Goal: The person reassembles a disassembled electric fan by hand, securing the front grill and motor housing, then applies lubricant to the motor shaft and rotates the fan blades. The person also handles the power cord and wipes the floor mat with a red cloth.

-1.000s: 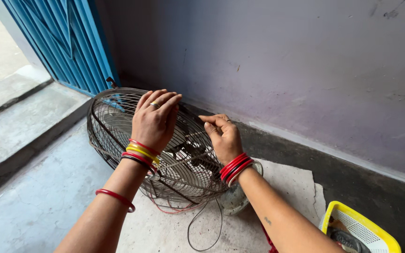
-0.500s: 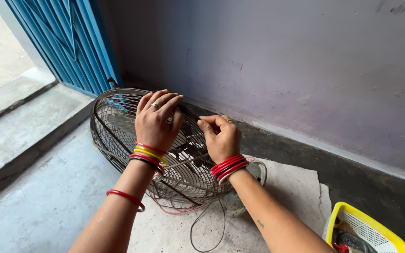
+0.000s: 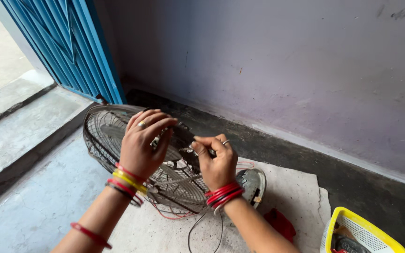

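A round wire fan cage (image 3: 104,136) with its fan lies tilted on the floor against a grey base (image 3: 254,182). My left hand (image 3: 144,143) rests on the top of the cage with fingers curled over its centre, wearing red and yellow bangles. My right hand (image 3: 216,161) sits just to the right, fingertips pinched at a small part on the cage near the hub. Thin red and black wires (image 3: 198,225) trail from under the cage onto the mat.
A pale mat (image 3: 287,197) lies under the fan. A red cloth (image 3: 280,222) sits by my right forearm. A yellow and white basket (image 3: 362,234) stands at the lower right. A blue metal door (image 3: 66,47) and a raised step (image 3: 19,122) are at left; a purple wall runs behind.
The view has shifted slightly, so the fan and hands sit a little lower and further right. Both hands stay on the cage in much the same grip.
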